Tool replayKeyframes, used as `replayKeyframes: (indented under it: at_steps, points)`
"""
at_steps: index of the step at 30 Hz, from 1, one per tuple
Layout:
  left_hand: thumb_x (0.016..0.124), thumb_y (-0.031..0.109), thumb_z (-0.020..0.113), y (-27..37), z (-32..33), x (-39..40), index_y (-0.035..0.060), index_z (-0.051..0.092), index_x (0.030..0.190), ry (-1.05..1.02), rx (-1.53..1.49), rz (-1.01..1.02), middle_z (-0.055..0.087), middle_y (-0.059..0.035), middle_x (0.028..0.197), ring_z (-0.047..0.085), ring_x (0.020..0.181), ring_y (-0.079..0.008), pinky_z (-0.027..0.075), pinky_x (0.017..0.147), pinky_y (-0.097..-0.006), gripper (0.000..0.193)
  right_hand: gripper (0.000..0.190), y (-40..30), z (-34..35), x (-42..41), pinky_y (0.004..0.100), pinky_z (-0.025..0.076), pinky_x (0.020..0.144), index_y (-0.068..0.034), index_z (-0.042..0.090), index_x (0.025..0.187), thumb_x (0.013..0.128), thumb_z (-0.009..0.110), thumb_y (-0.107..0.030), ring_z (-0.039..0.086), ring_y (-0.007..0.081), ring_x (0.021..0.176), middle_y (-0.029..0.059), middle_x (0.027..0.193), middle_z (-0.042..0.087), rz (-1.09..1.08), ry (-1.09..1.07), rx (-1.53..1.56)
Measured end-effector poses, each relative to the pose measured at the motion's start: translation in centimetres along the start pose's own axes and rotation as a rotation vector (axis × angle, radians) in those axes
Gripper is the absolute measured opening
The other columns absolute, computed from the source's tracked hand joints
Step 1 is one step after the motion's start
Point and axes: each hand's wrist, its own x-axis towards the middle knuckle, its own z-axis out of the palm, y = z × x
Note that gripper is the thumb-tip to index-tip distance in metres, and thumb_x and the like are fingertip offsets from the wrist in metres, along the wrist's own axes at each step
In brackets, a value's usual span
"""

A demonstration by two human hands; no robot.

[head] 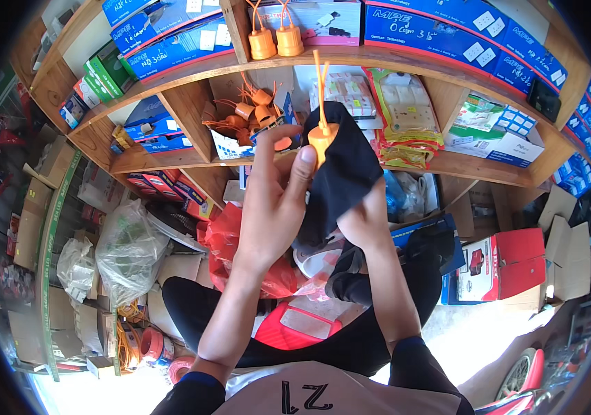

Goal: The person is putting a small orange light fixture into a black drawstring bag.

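Observation:
An orange plastic lamp holder (322, 139) is upright before me, its two orange wire leads pointing up. My left hand (274, 205) grips its left side, thumb across the front and index finger raised. A black cloth (345, 176) is bunched in my right hand (365, 218) and lies around the holder's back and right side. The cloth covers the right-hand fingertips and the lower end of the holder. Two similar lamp holders (276, 42) stand on the upper shelf. Several more, tangled with their leads, fill an open carton (230, 150) on the shelf below.
Wooden shelves (326, 58) carry blue MPE boxes (430, 31) and packs of white fittings (404, 104). A red plastic bag (223, 244) lies below my hands, above a red plastic stool (274, 332). A red-and-white carton (503, 264) stands right; a clear bag (132, 249) sits left.

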Motion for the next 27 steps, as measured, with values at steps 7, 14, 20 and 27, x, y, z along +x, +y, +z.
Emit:
replayKeyframes:
  at_steps: [7, 14, 20, 27]
  points:
    - [0.104, 0.022, 0.063, 0.1, -0.4, 0.5, -0.0012, 0.055, 0.118, -0.035, 0.082, 0.038, 0.061, -0.0021, 0.082, 0.054, 0.075, -0.0062, 0.044, 0.067, -0.0236, 0.028, 0.052, 0.1, 0.1, -0.2, 0.0398, 0.035, 0.116, 0.0, 0.054, 0.14, 0.09, 0.068, -0.005, 0.049, 0.0317, 0.139, 0.0193, 0.149, 0.051, -0.169, -0.109, -0.058]
    - [0.111, 0.037, 0.041, 0.5, 0.2, 0.4, 0.0006, 0.036, 0.131, 0.013, 0.079, -0.01, 0.057, -0.0145, 0.112, 0.052, 0.103, -0.0173, 0.043, 0.094, -0.0324, 0.041, 0.039, 0.4, 1.4, -0.4, 0.0413, 0.049, 0.101, -0.001, 0.071, 0.111, 0.073, 0.08, -0.002, 0.067, 0.0317, 0.111, 0.0146, 0.113, 0.073, -0.239, 0.186, -0.308]
    - [0.105, 0.03, 0.061, 0.2, 0.6, 0.5, 0.0039, 0.038, 0.123, 0.11, -0.27, -0.001, 0.065, -0.0062, 0.092, 0.057, 0.078, -0.0061, 0.045, 0.067, -0.0206, 0.039, 0.026, 0.2, 1.7, -0.5, 0.0374, 0.051, 0.094, 0.004, 0.071, 0.1, 0.076, 0.079, -0.003, 0.068, 0.0266, 0.101, 0.0141, 0.103, 0.073, -0.442, 0.306, -0.366]
    - [0.1, 0.032, 0.069, -0.1, -0.5, 1.0, 0.0075, 0.041, 0.113, -0.113, -0.369, 0.022, 0.067, -0.0044, 0.084, 0.058, 0.072, -0.0039, 0.041, 0.059, -0.0183, 0.039, 0.061, -0.5, 0.8, 0.0, 0.0353, 0.046, 0.103, 0.003, 0.057, 0.134, 0.079, 0.08, -0.01, 0.064, 0.023, 0.116, 0.0145, 0.124, 0.068, 0.004, 0.014, 0.03]
